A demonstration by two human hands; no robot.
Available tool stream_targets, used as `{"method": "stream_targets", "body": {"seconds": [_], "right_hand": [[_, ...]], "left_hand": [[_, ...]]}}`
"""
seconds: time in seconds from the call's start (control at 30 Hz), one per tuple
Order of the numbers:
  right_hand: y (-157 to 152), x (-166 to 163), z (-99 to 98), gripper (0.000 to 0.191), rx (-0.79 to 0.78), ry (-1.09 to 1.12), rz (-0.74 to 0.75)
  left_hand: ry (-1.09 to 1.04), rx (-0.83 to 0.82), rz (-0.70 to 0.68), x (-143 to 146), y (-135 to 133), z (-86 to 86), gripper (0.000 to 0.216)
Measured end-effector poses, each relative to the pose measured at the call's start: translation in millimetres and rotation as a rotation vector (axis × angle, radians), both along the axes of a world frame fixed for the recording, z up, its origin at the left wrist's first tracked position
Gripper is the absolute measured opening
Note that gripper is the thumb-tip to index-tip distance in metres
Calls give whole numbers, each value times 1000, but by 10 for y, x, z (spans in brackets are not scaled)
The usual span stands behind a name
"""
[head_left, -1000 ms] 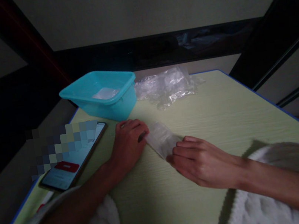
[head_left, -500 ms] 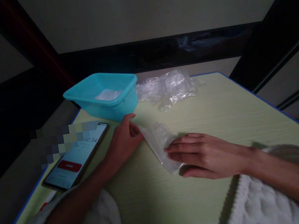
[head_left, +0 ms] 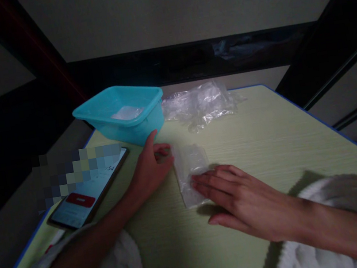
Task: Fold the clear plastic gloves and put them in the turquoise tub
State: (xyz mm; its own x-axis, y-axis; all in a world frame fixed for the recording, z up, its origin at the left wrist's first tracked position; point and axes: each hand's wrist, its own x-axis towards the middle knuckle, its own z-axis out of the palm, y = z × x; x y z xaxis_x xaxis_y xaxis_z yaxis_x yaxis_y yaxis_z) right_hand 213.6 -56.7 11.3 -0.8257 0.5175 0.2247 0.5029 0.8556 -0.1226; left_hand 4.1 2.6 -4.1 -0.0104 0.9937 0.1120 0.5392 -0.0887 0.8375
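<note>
A flat, folded clear plastic bag point(head_left: 186, 164) lies on the table between my hands. My right hand point(head_left: 230, 193) rests with its outstretched fingertips on the bag's lower right part, thumb held apart. At the bag's upper left corner is my left hand point(head_left: 154, 160), its thumb raised and its other fingers curled loosely, their tips touching the edge. Nothing shows pinched between that thumb and fingers.
A turquoise plastic basin point(head_left: 149, 120) with a flat clear packet point(head_left: 127, 112) inside stands at the back left. Crumpled clear plastic bags point(head_left: 204, 103) lie beside it. A lit phone point(head_left: 89, 192) lies on the left of the pale table point(head_left: 287, 144), which has blue edging.
The bag has turned from a slant to nearly straight and shifted slightly left. My left thumb has lifted away from the fingers. My right hand has moved a little left.
</note>
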Motion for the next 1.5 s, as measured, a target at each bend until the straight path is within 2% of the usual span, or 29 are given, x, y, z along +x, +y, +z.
{"method": "stream_targets", "body": {"seconds": [0.13, 0.2, 0.33, 0.4, 0.83, 0.93, 1.17, 1.33, 1.5], "right_hand": [[141, 96, 32, 43, 42, 26, -129], [190, 129, 29, 41, 54, 22, -179], [210, 138, -3, 40, 52, 7, -212], [201, 131, -18, 39, 49, 8, -217], [200, 113, -27, 37, -9, 30, -199], [200, 114, -19, 38, 2, 20, -209], [231, 129, -36, 43, 38, -54, -229], [251, 142, -66, 46, 43, -80, -222], [263, 152, -70, 45, 35, -81, -204]], "left_hand": [[203, 213, 11, -31, -91, -69, 69], [305, 274, -61, -24, -202, -82, 66], [427, 196, -249, 20, -416, -85, 62], [427, 174, -276, 40, -463, -81, 61], [428, 146, -287, 80, -420, -98, 62], [515, 158, -300, 74, -423, -108, 61], [868, 228, -349, 77, -461, -109, 60], [970, 225, -353, 95, -471, -87, 63], [984, 219, -357, 107, -477, -85, 63]]}}
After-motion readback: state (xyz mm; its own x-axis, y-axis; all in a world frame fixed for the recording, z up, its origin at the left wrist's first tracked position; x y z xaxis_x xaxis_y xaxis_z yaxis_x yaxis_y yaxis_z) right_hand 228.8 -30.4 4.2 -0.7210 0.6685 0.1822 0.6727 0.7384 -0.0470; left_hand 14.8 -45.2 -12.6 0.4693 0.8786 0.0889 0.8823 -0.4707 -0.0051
